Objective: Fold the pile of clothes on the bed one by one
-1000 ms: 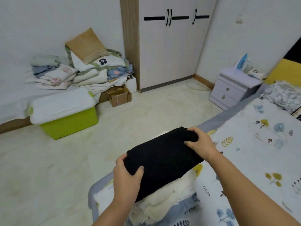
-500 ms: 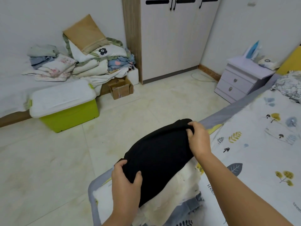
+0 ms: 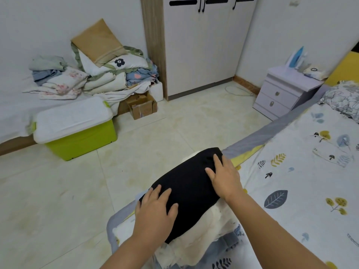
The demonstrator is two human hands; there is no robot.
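Note:
A folded black garment (image 3: 189, 186) lies on top of a stack of folded clothes at the corner of the bed (image 3: 303, 200). Under it shows a cream-white garment (image 3: 202, 239) and, lower, a blue-grey one (image 3: 227, 241). My left hand (image 3: 155, 212) presses flat on the near left end of the black garment, fingers straight. My right hand (image 3: 225, 177) lies flat on its far right end, fingers spread. Neither hand grips the cloth.
The bed has a leaf-and-mushroom print sheet and a grey edge. A lilac nightstand (image 3: 283, 94) stands by the bed's head. Across the tiled floor sit a green bin with a white lid (image 3: 77, 131), a cardboard box (image 3: 141, 105) and heaped bedding (image 3: 93, 74). A white wardrobe (image 3: 202, 45) stands behind.
Both hands gripped the ends of the black garment and held it above the stack. Now it rests on the stack and both hands have let go and lie flat on top.

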